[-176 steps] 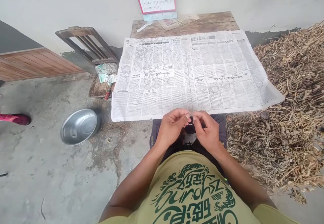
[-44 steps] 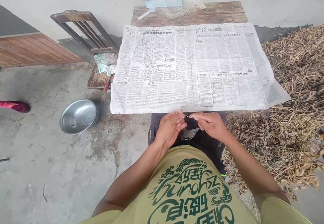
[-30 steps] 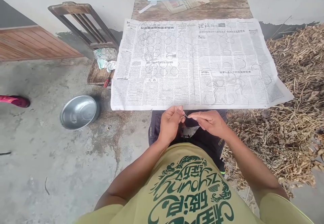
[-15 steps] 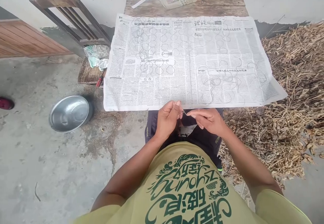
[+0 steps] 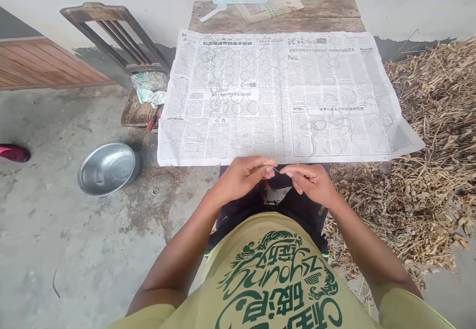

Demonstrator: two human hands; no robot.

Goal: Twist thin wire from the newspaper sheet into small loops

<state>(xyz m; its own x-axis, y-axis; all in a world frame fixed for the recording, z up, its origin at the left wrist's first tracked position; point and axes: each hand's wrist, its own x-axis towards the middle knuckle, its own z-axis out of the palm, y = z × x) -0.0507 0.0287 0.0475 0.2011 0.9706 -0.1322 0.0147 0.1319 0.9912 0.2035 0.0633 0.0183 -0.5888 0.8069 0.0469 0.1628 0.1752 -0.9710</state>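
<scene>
Both hands meet in front of my lap, by the near edge of a newspaper sheet (image 5: 223, 143). My left hand (image 5: 247, 172) pinches a thin strand (image 5: 276, 170), with thumb and forefinger pressed together. Its other end runs to the fingertips of my right hand (image 5: 308, 180), which are pinched as well. Whether the strand is wire or thread I cannot tell. Many fine dark loops (image 5: 253, 106) lie scattered over the print, some in tangled bunches.
The newspaper covers most of a wooden table (image 5: 320, 19) against the wall. On the left are a wooden chair (image 5: 130, 63) with a plastic bag (image 5: 150, 83), a red-handled tool (image 5: 151, 122) and a metal basin (image 5: 109, 168). Dry stalks (image 5: 427, 170) are heaped on the right.
My left hand has rolled over, its back now facing up and its fingers pointing right. The strand still spans the hands. The whole view has shifted slightly as my head moved.
</scene>
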